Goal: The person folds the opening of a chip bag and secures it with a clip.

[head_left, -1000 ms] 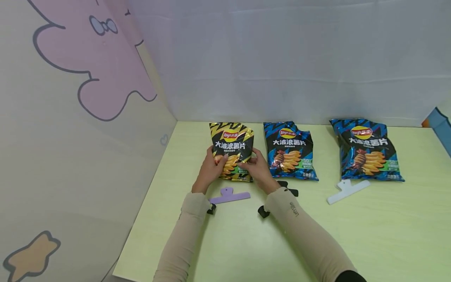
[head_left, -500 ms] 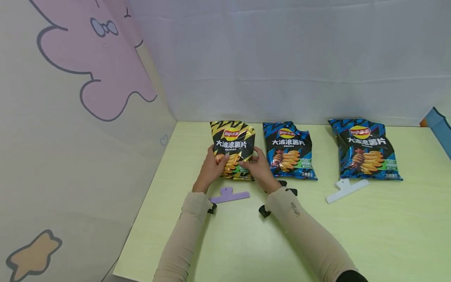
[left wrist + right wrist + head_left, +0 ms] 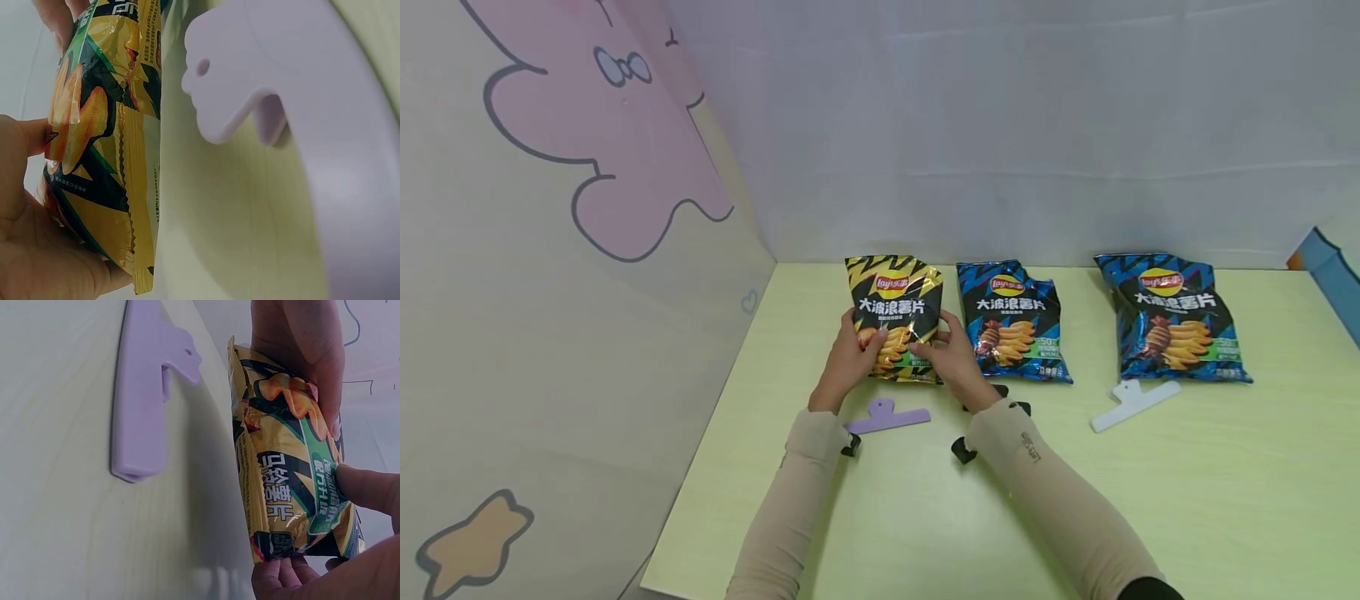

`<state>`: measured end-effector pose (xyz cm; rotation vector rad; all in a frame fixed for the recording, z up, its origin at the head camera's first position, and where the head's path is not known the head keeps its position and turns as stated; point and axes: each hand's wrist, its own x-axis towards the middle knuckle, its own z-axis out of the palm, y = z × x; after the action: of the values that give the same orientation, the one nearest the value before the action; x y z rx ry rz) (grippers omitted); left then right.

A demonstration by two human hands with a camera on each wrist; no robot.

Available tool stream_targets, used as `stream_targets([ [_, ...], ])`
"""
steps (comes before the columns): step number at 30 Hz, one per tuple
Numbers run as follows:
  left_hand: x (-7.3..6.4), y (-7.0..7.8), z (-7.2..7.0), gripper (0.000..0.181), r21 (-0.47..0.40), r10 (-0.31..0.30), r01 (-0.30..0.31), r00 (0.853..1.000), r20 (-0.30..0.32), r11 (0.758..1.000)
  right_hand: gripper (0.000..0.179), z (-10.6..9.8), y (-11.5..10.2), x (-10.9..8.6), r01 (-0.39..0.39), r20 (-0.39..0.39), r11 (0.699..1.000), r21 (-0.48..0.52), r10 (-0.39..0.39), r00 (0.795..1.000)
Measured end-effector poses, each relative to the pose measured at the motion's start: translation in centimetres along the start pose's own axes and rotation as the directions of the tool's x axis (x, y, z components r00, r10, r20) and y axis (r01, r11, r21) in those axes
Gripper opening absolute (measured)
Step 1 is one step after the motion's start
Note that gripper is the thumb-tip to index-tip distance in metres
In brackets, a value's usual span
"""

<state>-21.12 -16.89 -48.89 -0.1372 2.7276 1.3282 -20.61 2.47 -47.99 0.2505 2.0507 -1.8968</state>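
Observation:
A yellow and black bag of potato chips [image 3: 897,287] is held between both hands in the head view. My left hand [image 3: 847,357] grips its left side, thumb on the front. The right hand [image 3: 956,360] grips the lower right side, its thumb also on the front. In the left wrist view, the bag [image 3: 103,125] stands apart from the tabletop. Just below the hands lies a purple bag clip [image 3: 889,417], flat on the table. In the right wrist view, the fingers of the right hand curl behind the bag's lower edge [image 3: 275,525].
Right of the hands lie two blue chip bags, a near one [image 3: 1013,321] and a far one [image 3: 1180,321]. A white clip [image 3: 1135,403] lies below the far one. A black clip [image 3: 1021,407] is partly hidden by the right wrist. Walls border the table [image 3: 910,517] at back and left.
The yellow chip bag has risen very slightly within the hands' unchanged grip. Otherwise only the head view has drifted a little.

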Motion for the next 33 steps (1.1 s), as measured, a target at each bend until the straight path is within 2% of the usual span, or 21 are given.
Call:
stream_targets([
  [16,-0.5,1.3,-0.1,0.087,-0.006,0.059,-0.059,0.998,-0.029,0.998,0.084,-0.8,-1.0,-1.0,0.052,-0.010,0.999,-0.005,-0.052,0.999],
  [33,-1.0,2.6,-0.1,0.087,-0.016,0.073,-0.074,0.996,-0.050,0.997,0.080,-1.4,-1.5,-1.7,0.060,-0.035,0.998,0.017,-0.059,0.998],
])
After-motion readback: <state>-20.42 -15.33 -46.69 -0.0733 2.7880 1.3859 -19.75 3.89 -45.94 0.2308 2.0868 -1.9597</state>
